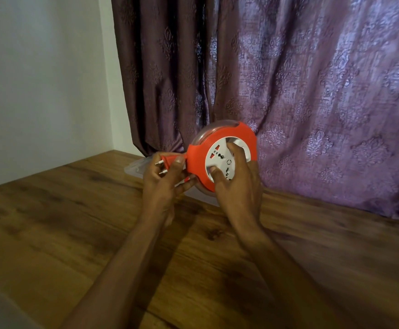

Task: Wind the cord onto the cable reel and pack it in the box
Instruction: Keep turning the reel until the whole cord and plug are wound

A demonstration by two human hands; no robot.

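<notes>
I see the cable reel held above the table, plug at its left, curtain behind, wall far left, box on the table beneath the reel.

Two bare forearms are seen, each ending in a bare left hand and right hand; no sleeves, rings or watches are worn.

Wooden table, purple curtain, white wall
</notes>
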